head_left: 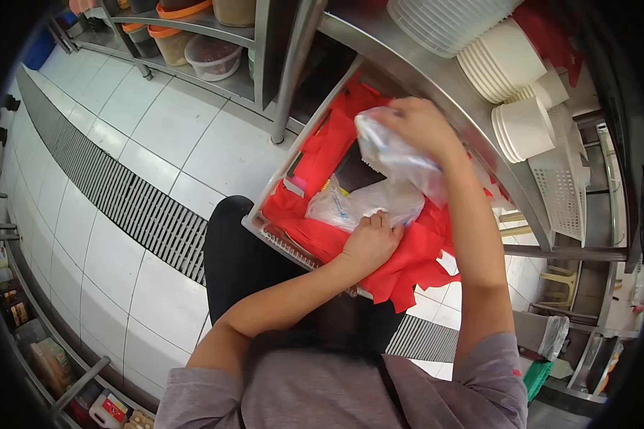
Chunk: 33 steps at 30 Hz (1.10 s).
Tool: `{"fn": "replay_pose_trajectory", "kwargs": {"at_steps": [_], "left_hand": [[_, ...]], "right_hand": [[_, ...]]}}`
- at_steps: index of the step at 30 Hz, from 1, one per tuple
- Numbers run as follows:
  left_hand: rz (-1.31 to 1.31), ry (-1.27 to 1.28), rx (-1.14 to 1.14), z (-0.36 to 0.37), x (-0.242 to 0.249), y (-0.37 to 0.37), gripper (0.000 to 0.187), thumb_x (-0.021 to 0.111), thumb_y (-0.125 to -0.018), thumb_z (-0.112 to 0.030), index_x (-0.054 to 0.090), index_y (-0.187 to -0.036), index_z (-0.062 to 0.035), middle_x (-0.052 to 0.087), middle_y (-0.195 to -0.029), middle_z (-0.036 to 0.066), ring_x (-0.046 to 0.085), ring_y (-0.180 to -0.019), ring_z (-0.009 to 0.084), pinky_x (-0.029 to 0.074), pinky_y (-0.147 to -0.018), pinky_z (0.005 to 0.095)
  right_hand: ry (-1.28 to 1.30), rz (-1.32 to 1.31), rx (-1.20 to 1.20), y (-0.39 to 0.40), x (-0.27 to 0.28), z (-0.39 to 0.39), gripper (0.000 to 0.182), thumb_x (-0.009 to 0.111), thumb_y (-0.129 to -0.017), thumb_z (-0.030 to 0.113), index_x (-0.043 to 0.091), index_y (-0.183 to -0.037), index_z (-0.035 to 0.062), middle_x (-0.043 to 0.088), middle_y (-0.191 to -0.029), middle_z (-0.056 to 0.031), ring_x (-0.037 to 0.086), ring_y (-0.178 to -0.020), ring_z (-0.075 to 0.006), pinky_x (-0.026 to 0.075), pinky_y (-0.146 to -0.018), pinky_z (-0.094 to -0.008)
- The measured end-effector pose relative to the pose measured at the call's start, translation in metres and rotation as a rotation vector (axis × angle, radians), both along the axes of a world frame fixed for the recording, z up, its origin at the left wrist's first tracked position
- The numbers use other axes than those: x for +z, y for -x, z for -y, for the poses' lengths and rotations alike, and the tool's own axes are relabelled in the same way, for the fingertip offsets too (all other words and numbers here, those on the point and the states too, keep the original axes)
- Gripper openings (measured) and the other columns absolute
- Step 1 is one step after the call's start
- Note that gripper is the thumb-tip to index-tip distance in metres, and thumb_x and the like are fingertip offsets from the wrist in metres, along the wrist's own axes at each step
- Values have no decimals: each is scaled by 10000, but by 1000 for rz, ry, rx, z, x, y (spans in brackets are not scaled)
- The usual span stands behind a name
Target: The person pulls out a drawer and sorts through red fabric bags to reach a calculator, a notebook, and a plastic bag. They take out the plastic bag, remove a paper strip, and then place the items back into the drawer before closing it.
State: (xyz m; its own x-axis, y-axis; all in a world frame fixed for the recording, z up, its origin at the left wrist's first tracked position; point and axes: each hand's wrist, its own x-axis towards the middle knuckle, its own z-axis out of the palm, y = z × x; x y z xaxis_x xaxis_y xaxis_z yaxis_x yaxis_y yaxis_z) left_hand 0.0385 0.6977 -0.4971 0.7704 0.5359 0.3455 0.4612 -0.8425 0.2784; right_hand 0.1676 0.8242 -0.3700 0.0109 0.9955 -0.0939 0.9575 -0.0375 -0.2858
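Observation:
A white crate (265,230) lined with red plastic bags (322,146) sticks out from under a steel counter. My right hand (418,125) grips a clear plastic bag (393,154) and holds it above the crate. My left hand (371,239) rests on the near side of the crate, fingers closed on another clear bag (361,204) that lies on the red plastic. A dark flat object (352,171) shows between the two bags.
Stacks of white bowls (504,61) and white baskets (562,186) sit on the steel counter (408,68). A shelf with lidded containers (211,57) stands at the top. A floor drain grate (122,193) crosses the white tiles. Bottles and packets line the lower left.

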Motion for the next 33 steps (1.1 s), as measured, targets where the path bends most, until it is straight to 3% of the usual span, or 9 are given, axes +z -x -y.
{"fn": "replay_pose_trajectory", "kwargs": {"at_steps": [4,7,9,14,21,24,27,29,33], "left_hand": [[-9,-19,5,1,3,2,227,482,-755,-166,528,-939,-42,571,-938,206,578,-744,259,485,-629,339],[-13,10,7,-1,4,3,248,480,-760,-166,525,-966,-37,571,-972,221,585,-765,266,487,-639,343],[5,7,-10,-2,4,5,239,478,-759,-164,529,-957,-39,572,-975,233,586,-768,272,486,-641,340],[-2,34,-25,-3,3,3,218,479,-755,-162,530,-929,-40,573,-972,248,585,-758,271,484,-643,338],[-21,45,-55,-6,4,3,200,487,-748,-163,525,-901,-39,572,-975,248,585,-744,270,485,-639,340],[-9,42,-58,-7,5,4,204,490,-747,-163,527,-905,-41,568,-993,251,586,-736,273,489,-630,340],[65,36,-39,-13,7,6,190,493,-742,-158,528,-894,-50,593,-905,204,589,-717,263,496,-616,342],[37,107,-58,-30,15,9,155,495,-738,-145,535,-848,-46,596,-858,184,593,-700,255,492,-606,338],[12,106,-151,-55,20,9,102,511,-719,-124,537,-780,-47,583,-720,111,600,-656,236,492,-599,330]], "right_hand": [[180,-1,-14,-17,-60,-66,476,434,-848,449,631,-980,37,573,-1073,-184,548,-987,-321,405,-872,-351],[-363,105,-195,-35,-85,-80,430,397,-864,389,613,-1004,44,578,-1053,-184,540,-975,-350,400,-873,-381],[-109,188,-104,-27,-69,-57,367,391,-865,314,604,-994,45,579,-1026,-189,534,-961,-357,409,-852,-407],[-206,-74,45,-35,-2,45,245,565,-787,195,607,-970,37,595,-947,-159,569,-875,-301,440,-771,-355],[-505,-247,-562,-69,-4,186,391,555,-839,204,491,-1190,45,524,-1184,-104,474,-1098,-227,378,-885,-343],[-498,-401,-761,-93,-70,237,477,512,-876,275,387,-1285,66,428,-1291,-90,407,-1165,-214,359,-909,-356],[-242,-1189,-1212,-85,-112,278,565,399,-906,404,309,-1326,37,392,-1298,-142,391,-1182,-226,337,-957,-359],[-154,-1525,-1150,-60,-117,289,587,381,-906,430,310,-1318,17,406,-1284,-142,405,-1172,-211,346,-959,-367],[-145,-1350,-969,-34,-122,294,531,393,-917,374,338,-1287,-4,452,-1245,-112,445,-1138,-204,350,-957,-352]]}}
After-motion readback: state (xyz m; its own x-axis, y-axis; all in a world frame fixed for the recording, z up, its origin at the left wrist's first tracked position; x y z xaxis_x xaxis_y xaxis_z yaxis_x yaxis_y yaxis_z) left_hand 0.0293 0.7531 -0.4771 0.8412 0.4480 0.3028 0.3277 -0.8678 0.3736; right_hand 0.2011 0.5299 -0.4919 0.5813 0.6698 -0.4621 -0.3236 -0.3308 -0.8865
